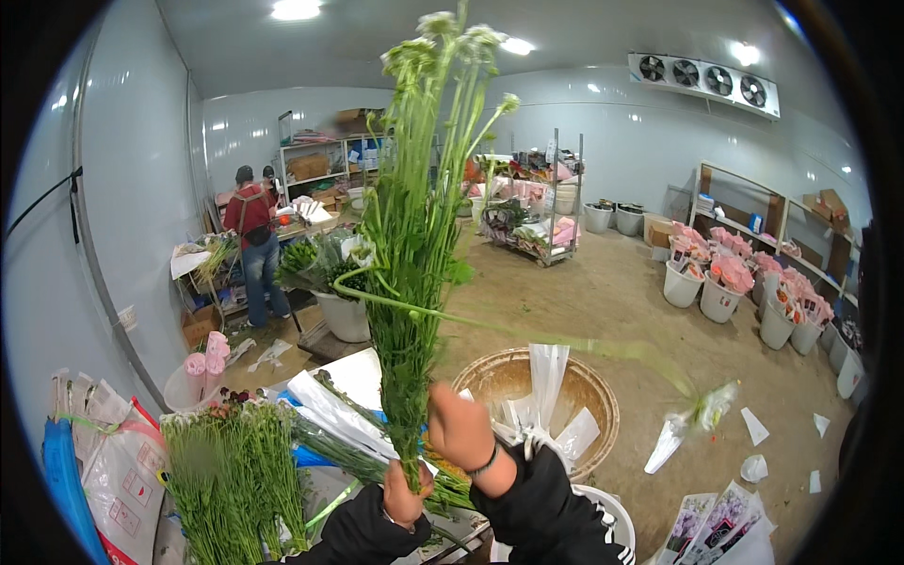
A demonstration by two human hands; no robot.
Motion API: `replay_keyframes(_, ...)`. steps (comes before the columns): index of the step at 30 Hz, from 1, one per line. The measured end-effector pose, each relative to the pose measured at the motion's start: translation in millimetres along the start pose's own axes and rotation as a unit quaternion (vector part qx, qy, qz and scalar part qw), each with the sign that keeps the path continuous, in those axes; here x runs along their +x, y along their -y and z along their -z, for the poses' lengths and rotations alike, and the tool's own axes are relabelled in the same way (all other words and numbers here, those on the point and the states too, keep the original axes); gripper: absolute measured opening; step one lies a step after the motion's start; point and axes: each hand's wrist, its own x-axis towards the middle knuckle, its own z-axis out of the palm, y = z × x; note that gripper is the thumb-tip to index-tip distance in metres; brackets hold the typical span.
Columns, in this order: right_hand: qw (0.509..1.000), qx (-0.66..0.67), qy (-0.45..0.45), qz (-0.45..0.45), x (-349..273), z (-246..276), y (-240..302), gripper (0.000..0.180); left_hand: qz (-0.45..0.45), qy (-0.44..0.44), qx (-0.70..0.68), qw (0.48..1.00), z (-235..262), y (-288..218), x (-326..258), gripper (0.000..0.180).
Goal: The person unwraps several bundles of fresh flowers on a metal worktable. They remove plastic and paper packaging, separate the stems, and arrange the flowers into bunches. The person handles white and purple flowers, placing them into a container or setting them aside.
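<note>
In my left hand (407,494), fingers wrapped round the lower stems, a tall bunch of white-headed flowers (410,254) stands upright. My right hand (461,428) is closed beside the bunch, just above the left; what lies inside its fingers is hidden. A long thin green strand (527,330), perhaps a stem, crosses the bunch and trails right, blurred by motion. Left of my hands, a dense row of cut green stems (235,471) lies on the worktable. More stems beside a white paper wrap (344,414) lie behind the left hand.
A round brown-rimmed bin (603,405) with clear wrappers stands ahead right. Scraps (669,443) litter the floor. Pink-wrapped bouquets fill white buckets (720,301) at right. A loaded trolley (546,226) stands farther back. Another person (252,235) works at a far-left table.
</note>
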Motion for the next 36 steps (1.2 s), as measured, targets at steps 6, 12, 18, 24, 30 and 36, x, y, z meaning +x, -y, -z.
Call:
replay_keyframes(6,0.940,0.305,-0.085,-0.128,-25,-26,-22,0.037,-0.047,0.054,0.092,0.993,0,-14,15,0.054)
replay_keyframes(12,0.942,0.200,0.255,0.090,9,-19,-13,0.053,0.213,0.269,-0.080,0.936,18,-27,9,0.060)
replay_keyframes(18,0.944,0.064,0.276,0.171,-17,-10,-33,0.032,0.270,0.300,-0.181,0.897,29,-25,8,0.062)
replay_keyframes(24,0.934,-0.045,0.250,0.252,-46,-7,5,0.013,0.025,0.095,0.023,0.995,9,-31,12,0.056)
replay_keyframes(30,0.998,0.046,0.033,-0.030,-14,-17,-5,0.023,-0.077,0.054,0.205,0.974,20,-19,11,0.046)
replay_keyframes(36,0.971,0.235,0.032,0.034,10,-21,14,0.027,0.030,0.163,-0.027,0.986,18,-34,12,0.036)
